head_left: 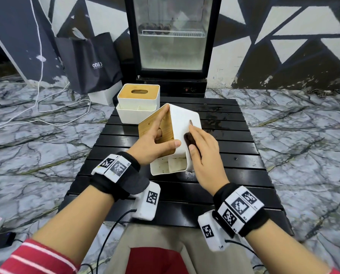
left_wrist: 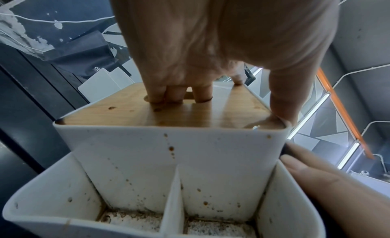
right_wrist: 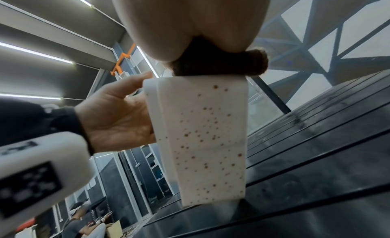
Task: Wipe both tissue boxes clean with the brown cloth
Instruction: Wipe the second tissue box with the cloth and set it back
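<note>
The near tissue box (head_left: 183, 119), white with a wooden lid (head_left: 166, 135), is tilted up off the black slatted table (head_left: 234, 155). My left hand (head_left: 153, 139) grips it, fingers hooked in the lid slot (left_wrist: 179, 98) and thumb over the rim. My right hand (head_left: 202, 153) holds the brown cloth (head_left: 189, 140) and presses it against the box's white side. Brown specks dot the box (right_wrist: 206, 133) below the cloth (right_wrist: 217, 64) and its front compartments (left_wrist: 168, 166). The second tissue box (head_left: 138, 101) stands upright at the table's back left.
A glass-door fridge (head_left: 173, 36) stands behind the table. A black bag (head_left: 90, 62) and a white box (head_left: 104, 94) sit on the marble floor at the left, with white cables (head_left: 46, 113). Wet marks show on the table's back right (head_left: 216, 117).
</note>
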Available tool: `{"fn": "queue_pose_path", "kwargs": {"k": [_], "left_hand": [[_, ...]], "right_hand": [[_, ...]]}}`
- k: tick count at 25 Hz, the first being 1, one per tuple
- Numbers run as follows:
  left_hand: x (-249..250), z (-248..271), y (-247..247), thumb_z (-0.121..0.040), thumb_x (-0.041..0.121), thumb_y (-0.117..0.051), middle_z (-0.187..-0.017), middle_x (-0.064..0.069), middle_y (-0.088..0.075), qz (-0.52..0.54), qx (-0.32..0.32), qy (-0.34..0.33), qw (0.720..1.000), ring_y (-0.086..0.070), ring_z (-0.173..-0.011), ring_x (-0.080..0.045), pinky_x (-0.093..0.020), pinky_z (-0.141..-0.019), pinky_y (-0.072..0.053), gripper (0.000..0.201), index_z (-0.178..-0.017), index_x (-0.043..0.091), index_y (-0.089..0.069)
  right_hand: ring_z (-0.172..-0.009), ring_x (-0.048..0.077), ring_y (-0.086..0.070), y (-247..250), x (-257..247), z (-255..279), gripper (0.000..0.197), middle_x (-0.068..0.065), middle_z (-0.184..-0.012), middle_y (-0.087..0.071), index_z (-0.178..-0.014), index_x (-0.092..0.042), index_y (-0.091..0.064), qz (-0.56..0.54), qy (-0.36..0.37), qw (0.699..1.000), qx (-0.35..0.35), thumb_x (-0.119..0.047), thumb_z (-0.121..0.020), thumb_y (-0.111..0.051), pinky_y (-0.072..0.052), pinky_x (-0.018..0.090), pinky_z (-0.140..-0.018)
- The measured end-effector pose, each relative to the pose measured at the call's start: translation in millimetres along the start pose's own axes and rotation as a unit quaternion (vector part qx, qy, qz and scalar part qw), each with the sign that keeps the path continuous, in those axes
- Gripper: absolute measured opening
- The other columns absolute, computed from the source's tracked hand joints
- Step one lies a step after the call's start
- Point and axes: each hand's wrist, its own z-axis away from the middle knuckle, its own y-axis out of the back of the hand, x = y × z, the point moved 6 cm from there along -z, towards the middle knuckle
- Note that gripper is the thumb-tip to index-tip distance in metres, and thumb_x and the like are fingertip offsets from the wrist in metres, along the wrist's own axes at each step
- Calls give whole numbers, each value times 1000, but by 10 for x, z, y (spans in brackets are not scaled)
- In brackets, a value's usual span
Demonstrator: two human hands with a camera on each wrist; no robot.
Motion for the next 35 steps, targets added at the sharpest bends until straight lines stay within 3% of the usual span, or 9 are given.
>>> {"fn": "queue_pose_path", "kwargs": {"k": [3, 7, 15, 19, 23, 26, 29, 33, 35], "left_hand": [[0, 11, 22, -79, 16, -70, -120, 5, -57, -9, 1, 0, 1000, -61, -99, -4, -14, -75, -49, 90, -134, 55, -11], [-13, 10, 23, -85, 5, -64, -121, 8, -54, -11, 14, -2, 1000, -62, -96, 5, -11, -76, -48, 91, -143, 44, -6], [-21, 13, 39, -86, 4, -63, -117, 17, -52, -13, 15, 5, 1000, -61, -97, 8, -10, -79, -46, 92, -145, 40, -2], [-12, 0, -6, -86, 4, -62, -124, 5, -53, -14, -16, 0, 1000, -60, -100, 7, -12, -80, -47, 89, -140, 46, -5], [-19, -2, -23, -85, 6, -64, -121, 0, -56, -5, -17, 3, 1000, -62, -95, 3, -16, -76, -50, 89, -134, 54, -8], [4, 0, -51, -84, 12, -67, -132, -3, -50, 0, -35, 1, 999, -60, -104, -1, -18, -78, -50, 88, -130, 60, -9], [39, -5, -91, -83, 13, -68, -140, -6, -43, -2, -50, -8, 999, -56, -110, -6, -18, -80, -50, 89, -133, 56, -8], [46, 16, -99, -84, 8, -65, -130, -4, -47, 14, -48, -3, 999, -58, -98, -5, -20, -74, -52, 88, -129, 60, -10], [53, 28, -105, -84, 8, -67, -125, -1, -49, 17, -54, 1, 998, -58, -99, -9, -23, -74, -54, 88, -126, 63, -13]], "right_hand": [[-123, 10, -31, -4, -5, 47, 49, -3, -135, -41, -139, -20, -33, -6, 15, 1000, -10, -30, -92, -29, -13, 10, -107], [-119, -3, -25, 25, 29, 127, 48, -13, -130, -36, -139, -21, -34, -13, -12, 1000, 9, -26, -91, -30, -8, 4, -104], [-122, 5, -28, 15, -18, 208, 49, -12, -131, -36, -138, -21, -34, -22, -6, 1000, 15, -30, -91, -28, -13, 10, -107], [-126, 16, -32, -25, -156, 44, 48, -5, -135, -40, -137, -17, -37, -23, 26, 999, -2, -31, -92, -29, -18, 22, -109], [-125, 16, -34, 26, -56, -78, 50, -4, -134, -41, -138, -18, -37, -24, 9, 1000, 6, -32, -90, -27, -16, 15, -108], [-125, 14, -31, 0, -161, -11, 49, -11, -132, -36, -138, -17, -37, -33, 21, 999, 15, -29, -91, -29, -15, 16, -109], [-126, 14, -31, -11, -205, -144, 48, -8, -133, -37, -136, -15, -38, -52, 33, 998, 10, -29, -91, -30, -16, 17, -109], [-126, 17, -35, 23, -77, -294, 51, -1, -138, -42, -137, -14, -38, -48, 34, 998, 6, -32, -91, -29, -19, 20, -109], [-126, 16, -34, 22, -94, -256, 50, -4, -137, -40, -137, -14, -37, -45, 31, 998, 14, -31, -91, -29, -17, 15, -108]]}}
